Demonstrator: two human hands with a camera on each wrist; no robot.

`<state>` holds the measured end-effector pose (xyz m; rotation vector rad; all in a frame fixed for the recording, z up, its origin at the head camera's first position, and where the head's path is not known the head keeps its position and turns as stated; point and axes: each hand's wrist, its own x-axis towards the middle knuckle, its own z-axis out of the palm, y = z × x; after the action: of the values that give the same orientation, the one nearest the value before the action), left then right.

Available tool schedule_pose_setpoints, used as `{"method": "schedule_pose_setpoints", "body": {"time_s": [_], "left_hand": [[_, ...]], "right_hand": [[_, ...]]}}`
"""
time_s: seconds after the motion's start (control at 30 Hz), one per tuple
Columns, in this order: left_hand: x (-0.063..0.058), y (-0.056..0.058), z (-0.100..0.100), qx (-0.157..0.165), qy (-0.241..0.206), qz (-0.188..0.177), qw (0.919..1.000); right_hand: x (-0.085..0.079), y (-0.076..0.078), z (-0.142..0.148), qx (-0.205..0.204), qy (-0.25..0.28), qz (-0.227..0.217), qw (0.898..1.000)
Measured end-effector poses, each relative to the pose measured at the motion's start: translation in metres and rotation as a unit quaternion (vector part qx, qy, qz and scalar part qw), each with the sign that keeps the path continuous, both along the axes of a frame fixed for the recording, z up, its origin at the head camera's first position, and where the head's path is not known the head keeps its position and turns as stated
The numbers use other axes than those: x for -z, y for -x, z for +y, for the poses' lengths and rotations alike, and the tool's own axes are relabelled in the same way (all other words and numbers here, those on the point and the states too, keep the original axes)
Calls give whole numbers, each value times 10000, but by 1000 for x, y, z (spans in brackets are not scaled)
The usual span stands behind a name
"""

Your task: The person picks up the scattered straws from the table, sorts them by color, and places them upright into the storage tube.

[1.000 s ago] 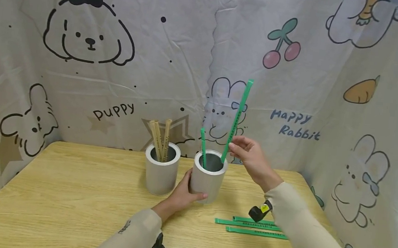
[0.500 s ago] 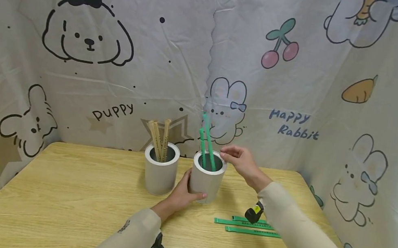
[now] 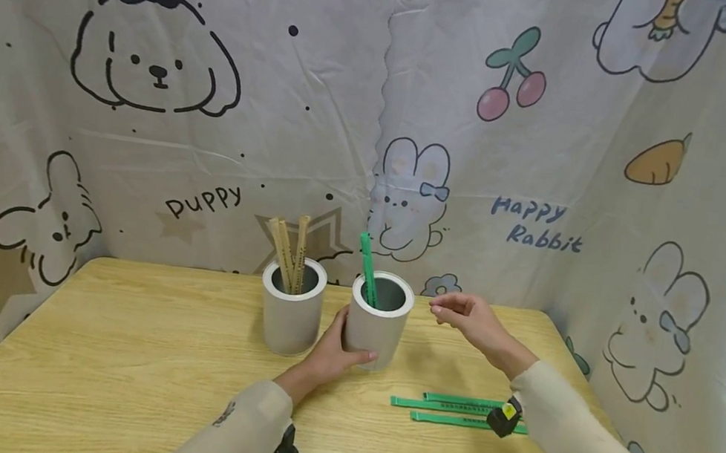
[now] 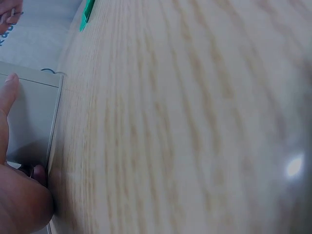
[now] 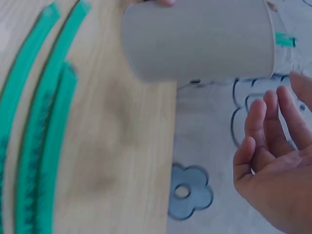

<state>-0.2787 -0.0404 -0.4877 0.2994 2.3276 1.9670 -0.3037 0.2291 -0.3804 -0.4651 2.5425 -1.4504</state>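
My left hand (image 3: pixel 326 360) grips the right-hand pale grey cup (image 3: pixel 373 340) from its left side, with the thumb across the front. Slim green stick packets (image 3: pixel 367 264) lean together against the left of its rim. In the left wrist view, the thumb and part of the palm of that hand (image 4: pixel 22 200) lie against the cup wall (image 4: pixel 29 112). My right hand (image 3: pixel 482 328) is in the air to the right of the cup, holding nothing. Its fingers (image 5: pixel 287 117) are loosely bent in the right wrist view, just past the cup's rim.
A second grey cup (image 3: pixel 290 323) on the left holds several tan stick packets (image 3: pixel 284 251). Three green stick packets with dark print (image 3: pixel 406 402) lie on the wooden table (image 3: pixel 138 373), partly under the right forearm. A printed cloth (image 3: pixel 321 124) hangs behind the table.
My right hand let go of the green stick packet, which dropped into the cup and leaned left beside the other. The hand then moved right and slightly down. The left hand stayed put.
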Motion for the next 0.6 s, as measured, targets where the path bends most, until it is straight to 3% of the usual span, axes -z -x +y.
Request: {"method": "schedule_pose_setpoints", "body": {"time_s": [0.6], "left_hand": [[-2, -2, -2, 140, -28, 137, 9998]], "right_hand": [[45, -28, 91, -752, -549, -345, 9951]]}}
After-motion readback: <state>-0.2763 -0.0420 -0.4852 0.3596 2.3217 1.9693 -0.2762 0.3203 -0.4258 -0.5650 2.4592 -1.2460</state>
